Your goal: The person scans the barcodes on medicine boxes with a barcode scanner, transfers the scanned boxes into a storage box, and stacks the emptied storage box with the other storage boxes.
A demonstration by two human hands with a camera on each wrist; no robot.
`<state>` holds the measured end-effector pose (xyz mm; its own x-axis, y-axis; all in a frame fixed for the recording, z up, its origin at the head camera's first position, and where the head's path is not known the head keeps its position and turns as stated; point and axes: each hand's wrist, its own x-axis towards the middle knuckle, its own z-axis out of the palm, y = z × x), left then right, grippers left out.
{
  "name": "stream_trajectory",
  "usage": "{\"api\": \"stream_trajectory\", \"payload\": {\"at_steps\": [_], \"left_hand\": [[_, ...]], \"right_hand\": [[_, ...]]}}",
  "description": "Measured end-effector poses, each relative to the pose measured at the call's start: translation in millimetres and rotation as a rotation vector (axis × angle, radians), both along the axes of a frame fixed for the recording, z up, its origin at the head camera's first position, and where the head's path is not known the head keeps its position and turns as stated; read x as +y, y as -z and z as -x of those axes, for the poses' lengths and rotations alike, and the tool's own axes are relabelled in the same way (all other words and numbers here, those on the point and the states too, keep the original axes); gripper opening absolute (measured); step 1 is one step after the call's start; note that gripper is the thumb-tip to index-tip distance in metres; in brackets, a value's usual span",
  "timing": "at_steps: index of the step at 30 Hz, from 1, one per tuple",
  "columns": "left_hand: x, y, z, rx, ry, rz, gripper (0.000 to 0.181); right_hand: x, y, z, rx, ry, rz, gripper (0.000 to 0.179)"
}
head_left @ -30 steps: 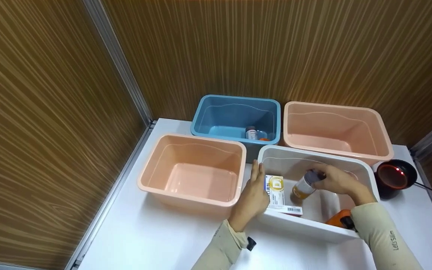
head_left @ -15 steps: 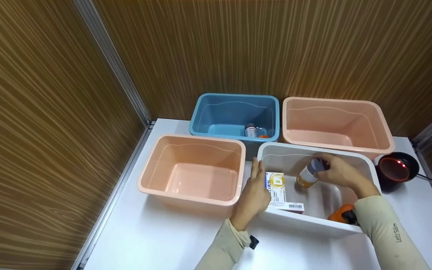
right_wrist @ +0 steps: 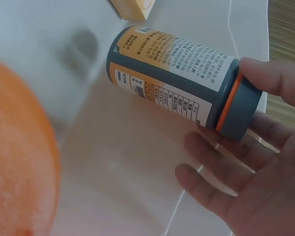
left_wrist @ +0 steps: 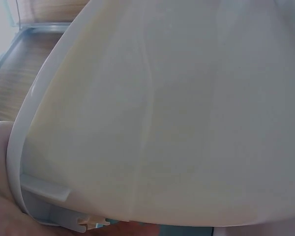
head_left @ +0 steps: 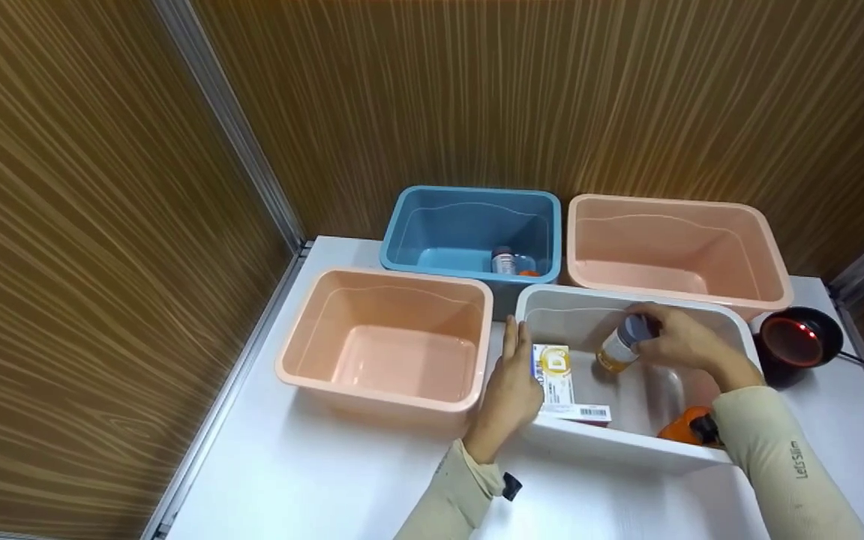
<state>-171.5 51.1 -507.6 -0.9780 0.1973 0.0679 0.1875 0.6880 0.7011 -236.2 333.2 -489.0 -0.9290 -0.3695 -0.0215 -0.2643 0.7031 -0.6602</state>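
My right hand (head_left: 679, 341) reaches into the white bin (head_left: 627, 444) and pinches a pill bottle (right_wrist: 162, 78) by its dark grey cap, thumb on one side and fingers on the other. The bottle is tilted, its orange-and-white label facing the right wrist camera. Alongside the white bin's left wall, my left hand (head_left: 511, 394) rests with its fingers straight. That bin also holds a white-and-yellow box (head_left: 552, 373), a flatter white box (head_left: 586, 412) and an orange object (head_left: 683, 427) with a black part, partly covered by the right sleeve.
A peach bin (head_left: 383, 401) stands left, a blue bin (head_left: 469, 275) behind, holding a small bottle (head_left: 503, 262) and something orange. Another peach bin (head_left: 679, 296) is at the back right. A black device (head_left: 799, 341) with red light and cable sits right of the white bin.
My right hand has lifted the pill bottle slightly and shifted it a little to the right. My left hand has stayed at the bin's side.
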Motion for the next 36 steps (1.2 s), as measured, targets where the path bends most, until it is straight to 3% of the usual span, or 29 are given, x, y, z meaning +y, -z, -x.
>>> {"api": "stream_trajectory", "payload": {"at_steps": [8, 14, 20, 26, 36], "left_hand": [[0.4, 0.2, -0.3, -0.021, -0.003, 0.017, 0.079], [1.5, -0.5, -0.5, -0.013, 0.005, 0.033, 0.080], [0.0, 1.2, 0.1, 0.003, -0.006, 0.028, 0.080], [-1.5, 2.2, -0.3, 0.000, -0.005, -0.003, 0.081], [-1.6, 0.8, -1.4, 0.001, 0.004, 0.059, 0.081]], "right_hand": [[1.5, -5.0, -2.8, 0.009, -0.001, 0.028, 0.054], [5.8, -15.8, -7.1, 0.060, 0.003, -0.016, 0.055], [11.8, -39.3, -12.8, 0.074, 0.064, -0.069, 0.061], [19.9, -68.9, -26.4, 0.022, 0.124, -0.030, 0.065], [23.8, -99.9, -42.7, 0.110, 0.241, 0.009, 0.067]]}}
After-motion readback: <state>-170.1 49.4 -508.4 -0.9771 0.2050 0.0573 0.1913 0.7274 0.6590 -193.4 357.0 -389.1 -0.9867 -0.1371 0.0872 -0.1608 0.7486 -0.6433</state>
